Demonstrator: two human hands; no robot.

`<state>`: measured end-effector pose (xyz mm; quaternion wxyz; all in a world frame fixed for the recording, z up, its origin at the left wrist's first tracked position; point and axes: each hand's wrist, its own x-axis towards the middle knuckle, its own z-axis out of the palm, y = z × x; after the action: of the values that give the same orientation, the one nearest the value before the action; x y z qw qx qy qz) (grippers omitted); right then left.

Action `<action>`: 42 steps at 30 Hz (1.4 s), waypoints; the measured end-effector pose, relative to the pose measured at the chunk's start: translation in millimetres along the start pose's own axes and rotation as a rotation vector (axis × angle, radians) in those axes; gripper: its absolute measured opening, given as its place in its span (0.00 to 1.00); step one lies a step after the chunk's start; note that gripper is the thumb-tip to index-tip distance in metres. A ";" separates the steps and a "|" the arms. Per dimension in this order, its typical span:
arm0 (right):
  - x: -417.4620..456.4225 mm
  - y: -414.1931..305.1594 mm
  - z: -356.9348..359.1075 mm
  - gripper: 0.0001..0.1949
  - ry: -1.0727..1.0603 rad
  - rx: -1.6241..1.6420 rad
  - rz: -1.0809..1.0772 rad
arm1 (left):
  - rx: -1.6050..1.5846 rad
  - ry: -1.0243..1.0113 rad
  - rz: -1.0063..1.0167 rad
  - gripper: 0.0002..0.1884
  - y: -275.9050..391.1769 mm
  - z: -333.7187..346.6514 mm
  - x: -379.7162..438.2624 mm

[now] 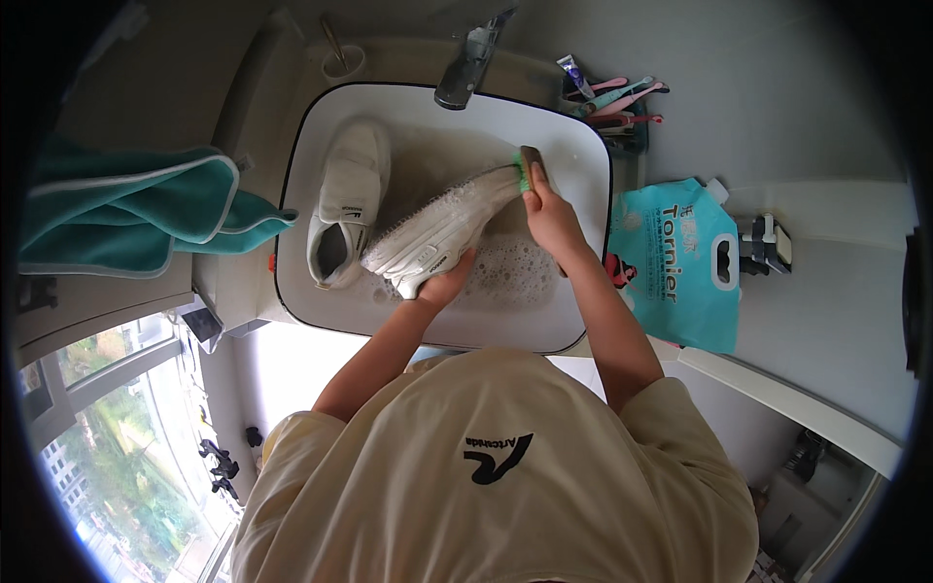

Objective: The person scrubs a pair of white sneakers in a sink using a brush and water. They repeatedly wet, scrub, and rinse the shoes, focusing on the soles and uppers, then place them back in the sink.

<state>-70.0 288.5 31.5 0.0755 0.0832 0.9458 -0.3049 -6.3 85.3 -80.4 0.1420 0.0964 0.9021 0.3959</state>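
Observation:
A wet white sneaker [437, 233] is tilted on its side over murky, foamy water in a white sink basin [510, 331]. My left hand [446, 283] grips it near the heel opening. In my right hand [555, 222] is a scrub brush [533, 167] with a brown back and green bristles, which press against the toe end of the sneaker. Foam clings along the edge of the sole. The matching white sneaker [350, 197] rests in the basin to the left, toe towards the back. Part of the brush is hidden behind my right hand.
A grey metal faucet [466, 69] overhangs the basin's back rim. Toothbrushes [619, 98] and a tube [576, 76] lie at the back right. A turquoise detergent pouch [678, 266] is on the right. A teal towel [146, 211] hangs at the left, near a white cup [344, 64].

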 end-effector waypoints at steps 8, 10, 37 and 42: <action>1.1 -16.5 -5.9 0.25 -0.058 0.006 0.089 | 0.019 0.072 0.038 0.30 11.4 -12.1 -6.2; 0.0 -29.4 -12.2 0.26 -0.074 0.007 0.034 | 0.014 0.158 0.072 0.30 8.8 -1.5 -4.6; -13.9 7.4 20.4 0.25 -0.098 -0.006 0.103 | -0.358 0.095 -0.175 0.31 14.2 -17.9 -0.9; -26.6 -5.7 8.5 0.26 0.006 0.250 -0.102 | -0.274 0.181 -0.113 0.31 11.5 -7.9 -3.1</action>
<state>-44.5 276.0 33.1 0.0463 0.0449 0.9035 -0.4237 -5.3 86.7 -66.3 0.0942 -0.0109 0.8527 0.5138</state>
